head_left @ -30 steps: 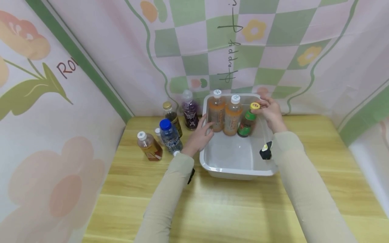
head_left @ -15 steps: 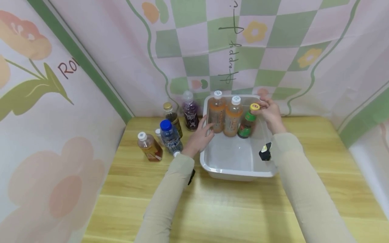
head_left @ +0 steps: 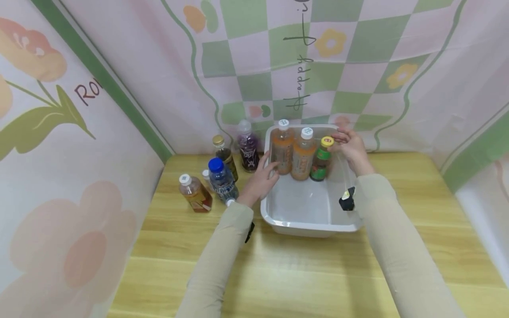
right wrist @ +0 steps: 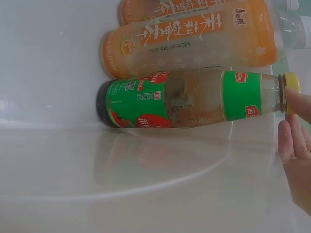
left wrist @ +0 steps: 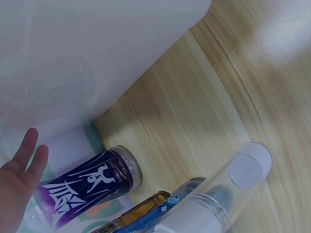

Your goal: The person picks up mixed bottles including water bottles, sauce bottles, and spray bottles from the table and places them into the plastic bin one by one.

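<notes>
In the head view a white plastic tub (head_left: 314,227) holds two orange-labelled drink bottles (head_left: 303,159) and a brown sauce bottle (head_left: 320,165) with green labels and a yellow cap, standing in a row at the back. My right hand (head_left: 353,150) is over the tub's back right corner. Its thumb overlaps the yellow cap (right wrist: 292,90) in the right wrist view, while the other fingers stand straight and apart from it. At the tub's left rim rests my left hand (head_left: 258,182), fingers spread and holding nothing.
Left of the tub stand a purple drink bottle (head_left: 248,152), a gold-capped bottle (head_left: 226,157), a blue-capped bottle (head_left: 222,183) and an amber drink bottle (head_left: 196,196). A clear bottle with a white end (left wrist: 250,162) lies nearest the left wrist camera. A patterned curtain (head_left: 254,66) backs the wooden table (head_left: 298,274).
The sauce bottle has shifted left and stands more upright, close to the orange-labelled bottles. My right fingers have loosened from its cap. The left hand has stayed at the rim.
</notes>
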Motion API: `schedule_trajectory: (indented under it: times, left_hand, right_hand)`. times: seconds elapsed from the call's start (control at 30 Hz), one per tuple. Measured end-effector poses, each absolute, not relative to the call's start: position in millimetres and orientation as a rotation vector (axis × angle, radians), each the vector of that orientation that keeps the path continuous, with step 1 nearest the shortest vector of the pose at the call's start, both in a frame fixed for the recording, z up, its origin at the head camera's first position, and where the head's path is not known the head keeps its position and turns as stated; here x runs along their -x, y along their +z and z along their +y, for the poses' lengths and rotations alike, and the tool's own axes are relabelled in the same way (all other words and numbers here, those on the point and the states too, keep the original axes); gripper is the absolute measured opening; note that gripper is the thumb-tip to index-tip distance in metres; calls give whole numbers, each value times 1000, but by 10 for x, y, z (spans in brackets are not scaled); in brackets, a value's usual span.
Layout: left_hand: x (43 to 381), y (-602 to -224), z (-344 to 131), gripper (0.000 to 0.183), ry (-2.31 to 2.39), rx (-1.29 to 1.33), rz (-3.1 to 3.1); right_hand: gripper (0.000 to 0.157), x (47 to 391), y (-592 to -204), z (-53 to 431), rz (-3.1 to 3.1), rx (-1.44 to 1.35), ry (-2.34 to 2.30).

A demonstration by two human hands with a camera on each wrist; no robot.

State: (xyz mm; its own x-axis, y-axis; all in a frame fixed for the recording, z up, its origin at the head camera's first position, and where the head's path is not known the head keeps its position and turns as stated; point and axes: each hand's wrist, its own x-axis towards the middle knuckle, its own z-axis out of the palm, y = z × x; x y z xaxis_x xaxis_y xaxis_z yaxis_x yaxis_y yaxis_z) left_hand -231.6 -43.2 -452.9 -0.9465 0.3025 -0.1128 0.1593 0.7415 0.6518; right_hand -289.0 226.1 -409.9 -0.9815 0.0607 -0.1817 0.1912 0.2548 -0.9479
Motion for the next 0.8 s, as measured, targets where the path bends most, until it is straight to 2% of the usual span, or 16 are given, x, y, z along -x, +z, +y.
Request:
schedule_trajectory:
  times: [0.8]
  left_hand:
    - [2285, -4495, -426, 52, 955, -363, 2736]
  right_hand:
    - [64, 2821, -3985, 2379, 2101, -180, -2065]
